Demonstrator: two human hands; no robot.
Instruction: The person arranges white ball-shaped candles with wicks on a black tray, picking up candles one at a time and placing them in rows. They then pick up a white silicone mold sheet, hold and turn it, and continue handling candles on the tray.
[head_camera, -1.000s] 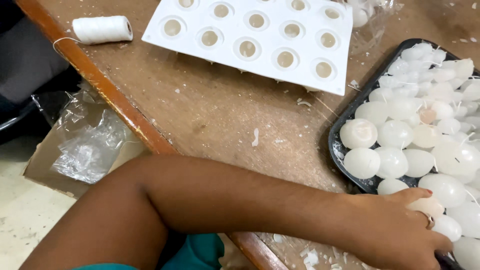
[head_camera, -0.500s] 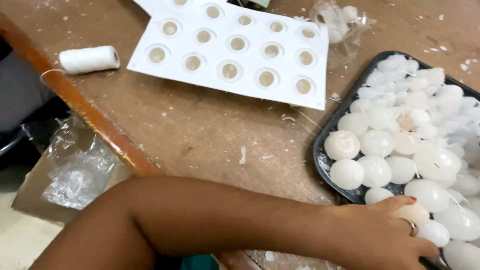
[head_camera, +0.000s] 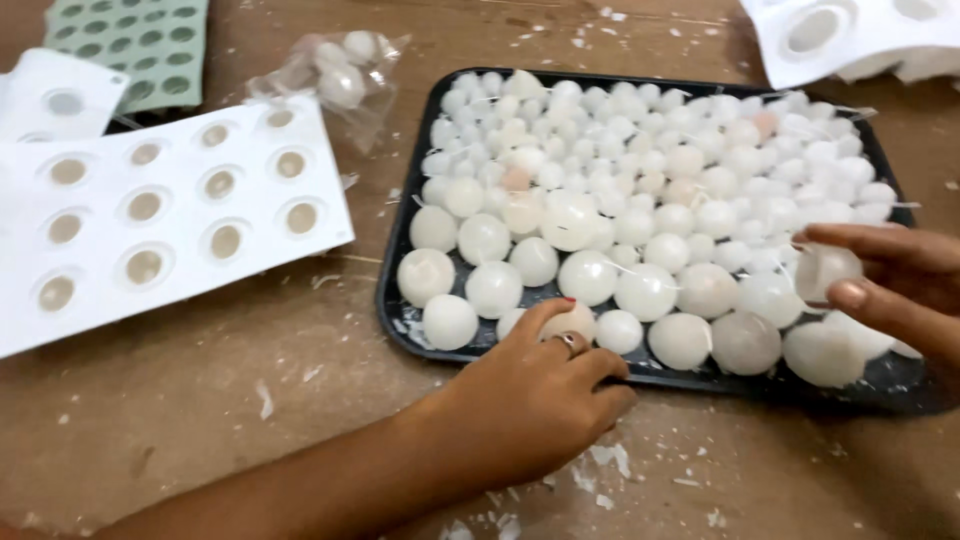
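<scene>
Dozens of wax balls, two in hand

Dozens of pale round balls fill the black tray (head_camera: 400, 300), small ones far, larger ones near. At its near edge the left hand (head_camera: 530, 400) has its fingers closed over one ball (head_camera: 572, 320). The right hand (head_camera: 895, 280), at the right, pinches another ball (head_camera: 825, 270) between thumb and fingers. They look light, smooth and easily dented, with thin wicks that could snap; cupping the round body seems safer. A white mould (head_camera: 170, 220) lies left.
</scene>
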